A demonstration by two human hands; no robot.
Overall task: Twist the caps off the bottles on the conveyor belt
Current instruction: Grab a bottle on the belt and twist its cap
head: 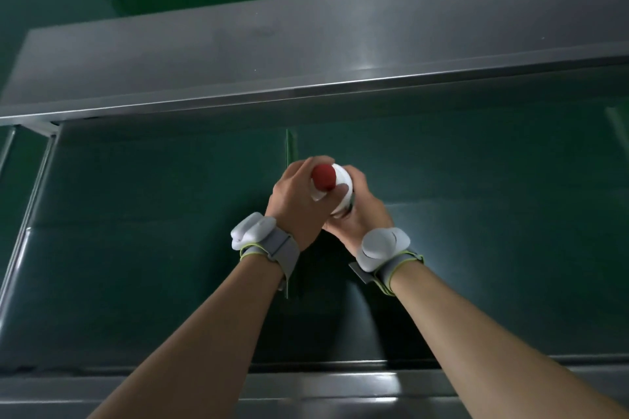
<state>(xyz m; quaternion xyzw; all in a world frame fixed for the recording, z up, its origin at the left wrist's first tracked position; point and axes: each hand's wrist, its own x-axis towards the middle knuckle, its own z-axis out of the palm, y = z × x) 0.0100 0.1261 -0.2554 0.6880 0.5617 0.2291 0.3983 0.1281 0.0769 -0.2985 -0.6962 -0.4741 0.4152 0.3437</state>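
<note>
From my remote view, a dark green conveyor belt (136, 248) ran between grey metal side rails (306, 54) in a dim room. Above mid-belt, my right hand (360, 214) was wrapped around the white bottle (343, 190), while my left hand (296, 204) was closed on its red cap (323, 177). The bottle's long axis tilted up towards the camera, cap end nearest me.

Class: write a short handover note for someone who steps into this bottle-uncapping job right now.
Left hand: grip closed around the red cap.
Right hand: grip wrapped around the white bottle, held above the green conveyor belt.
Done: bottle picked up; cap appears still on.
Left: finish twisting this cap off. No other bottles show on the belt in this view.
</note>
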